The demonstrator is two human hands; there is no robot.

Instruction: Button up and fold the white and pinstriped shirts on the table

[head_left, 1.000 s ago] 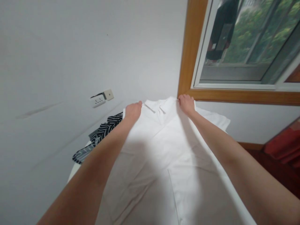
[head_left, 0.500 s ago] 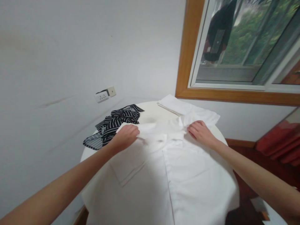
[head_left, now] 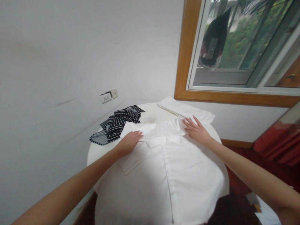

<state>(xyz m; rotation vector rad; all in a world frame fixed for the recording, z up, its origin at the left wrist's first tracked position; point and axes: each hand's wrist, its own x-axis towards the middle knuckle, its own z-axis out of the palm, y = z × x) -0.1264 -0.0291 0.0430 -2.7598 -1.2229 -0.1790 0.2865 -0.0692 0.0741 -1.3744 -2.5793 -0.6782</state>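
A white button-front shirt (head_left: 150,175) lies spread over a round white table (head_left: 150,116), its lower part draping over the near edge. Its collar lies toward the far side, and one sleeve is stretched out to the back right. My left hand (head_left: 131,142) rests flat on the shirt left of the collar, fingers extended. On the right of the collar, my right hand (head_left: 196,129) lies with fingers spread on the white fabric. Neither hand grips the cloth.
A crumpled black-and-white striped garment (head_left: 119,123) lies at the table's left back. Behind it is a wall with a socket (head_left: 106,98). A wood-framed window (head_left: 225,94) stands at the right, and a red curtain (head_left: 278,142) hangs beyond the table.
Both hands have let go of the cloth near the collar, and their fingers have straightened out onto it. The fabric around the collar now lies flatter. The camera view has shifted slightly.
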